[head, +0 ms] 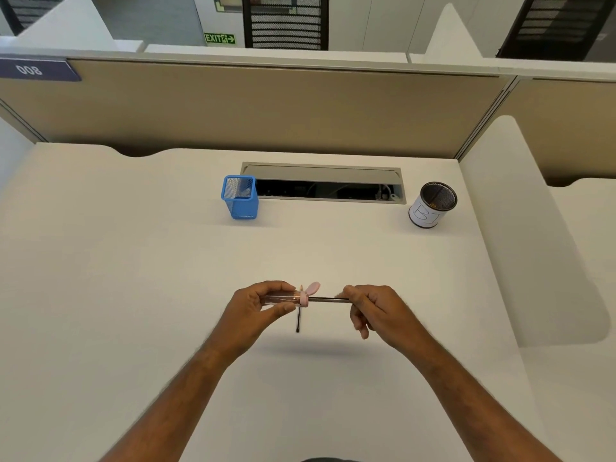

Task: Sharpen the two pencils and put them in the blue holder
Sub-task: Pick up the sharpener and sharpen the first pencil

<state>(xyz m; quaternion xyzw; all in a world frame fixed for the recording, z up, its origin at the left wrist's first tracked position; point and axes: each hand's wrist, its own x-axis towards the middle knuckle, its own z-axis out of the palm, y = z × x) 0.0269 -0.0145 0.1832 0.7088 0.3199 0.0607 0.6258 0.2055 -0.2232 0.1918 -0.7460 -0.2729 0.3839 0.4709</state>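
Observation:
My left hand (258, 303) grips a clear tube-shaped sharpener (283, 299) with a pink collar and an open pink flap. My right hand (368, 306) pinches a dark pencil (328, 299) that lies level, with its tip pushed into the sharpener's pink end. Both are held above the desk. A second dark pencil (298, 320) lies on the desk just below the sharpener, pointing towards me. The blue mesh holder (240, 197) stands at the back, left of centre, well beyond my hands; I cannot tell what is inside it.
A black mesh cup (431, 205) with a white paper label stands at the back right. An open cable slot (325, 185) runs along the desk's rear between the two holders. Tan partition panels (266, 105) close off the back, and white dividers flank both sides.

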